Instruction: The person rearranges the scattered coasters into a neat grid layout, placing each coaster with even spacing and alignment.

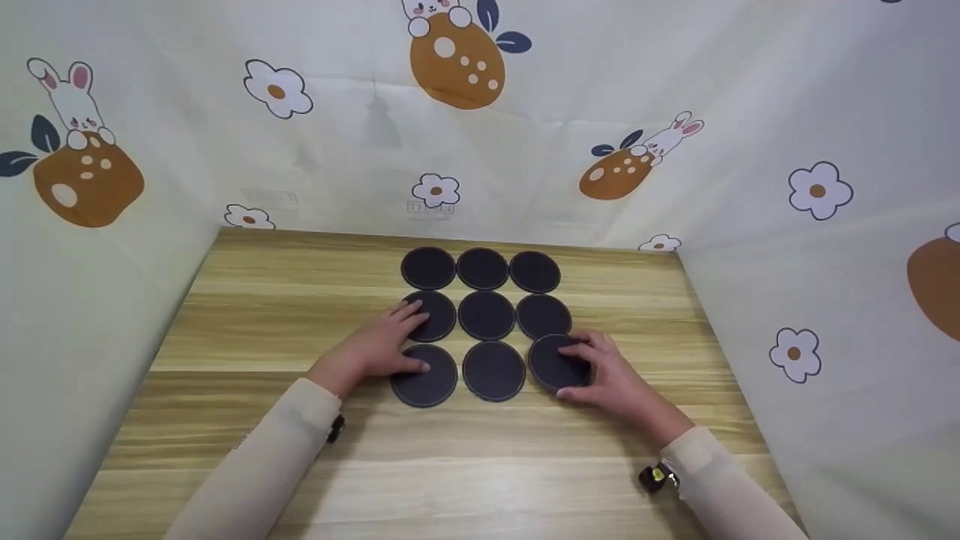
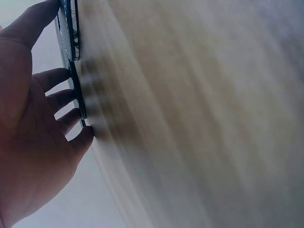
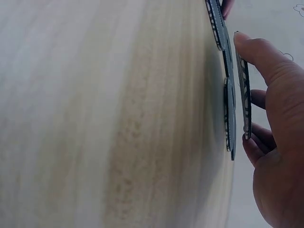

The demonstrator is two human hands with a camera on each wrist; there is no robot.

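Note:
Round black coasters with stitched rims lie in three rows of three in the head view. My right hand (image 1: 613, 379) grips the front right coaster (image 1: 553, 363) by its edge, thumb at the near side and fingers at the far side. In the right wrist view this coaster (image 3: 245, 97) is lifted, with a gap between it and the coasters below. My left hand (image 1: 379, 346) lies flat at the left column. Its fingers rest on the middle left coaster (image 1: 441, 322), and its thumb touches the front left coaster (image 1: 426, 386).
The wooden table (image 1: 420, 480) spreads around the coasters. Pale curtains (image 1: 337, 165) printed with rabbits and flowers stand close behind and at both sides. The middle coaster (image 1: 486, 315) and front middle coaster (image 1: 493, 371) lie between the hands. A small black device (image 1: 654, 478) sits at the right wrist.

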